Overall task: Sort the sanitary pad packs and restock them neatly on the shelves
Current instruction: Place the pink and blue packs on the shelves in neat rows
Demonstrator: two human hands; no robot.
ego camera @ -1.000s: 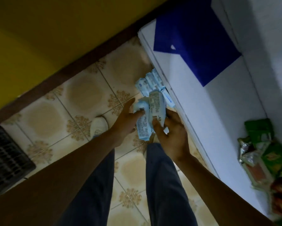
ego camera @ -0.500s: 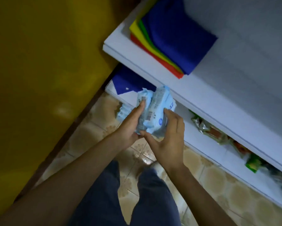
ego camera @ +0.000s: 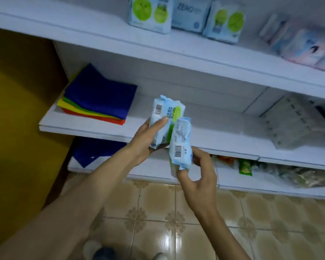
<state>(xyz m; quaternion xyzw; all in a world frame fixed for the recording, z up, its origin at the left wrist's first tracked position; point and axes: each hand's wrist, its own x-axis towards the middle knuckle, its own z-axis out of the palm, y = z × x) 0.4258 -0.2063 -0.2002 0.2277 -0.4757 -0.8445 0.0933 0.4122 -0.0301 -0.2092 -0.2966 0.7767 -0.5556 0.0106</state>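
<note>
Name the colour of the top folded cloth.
The top cloth is dark blue; head view.

A pale-blue barcoded pad pack (ego camera: 163, 119) is held upright, a second pack (ego camera: 180, 145) overlapping its lower right.

Dim, motion-blurred edges, floor glare

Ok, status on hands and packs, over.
Left hand grips green-patched light-blue plastic pad pack. Right hand grips second light-blue plastic pack. Folded coloured cloths on white shelf.
</note>
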